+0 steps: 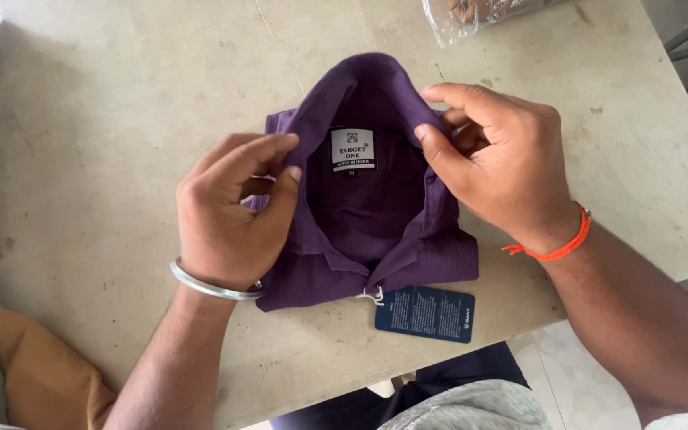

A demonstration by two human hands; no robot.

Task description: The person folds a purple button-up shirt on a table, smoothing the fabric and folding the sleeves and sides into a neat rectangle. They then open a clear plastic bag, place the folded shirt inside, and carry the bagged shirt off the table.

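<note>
Head view: You have a folded purple shirt (364, 223) lying near the middle of the pale stone table (105, 95), its collar (368, 87) standing up toward 12 o'clock and the buttoned front running down toward 6 o'clock. Your left hand (228, 215) sits at the shirt's 9 o'clock side, fingers curled, thumb and forefinger pinched on the left collar wing. Your right hand (503, 163) sits at 3 o'clock, thumb and forefinger likewise closed on the right collar wing, the other fingers loosely bent. A white neck label (353, 149) shows inside the collar band between your two hands. A dark blue hang tag (425, 314) lies on the table at 6 o'clock, tied by a white string to the shirt's front. A silver bangle (209, 284) rings your left wrist; an orange thread (563, 245) rings your right. Clear plastic packaging (471, 14) lies at 1 o'clock, well apart from the shirt, and more plastic shows at the left edge.

Judgement: the step in hand looks like shaping the collar on an already folded shirt. The next move calls for an even pull on both wings, so the collar sits symmetrical and the folded body beneath does not shift.
</note>
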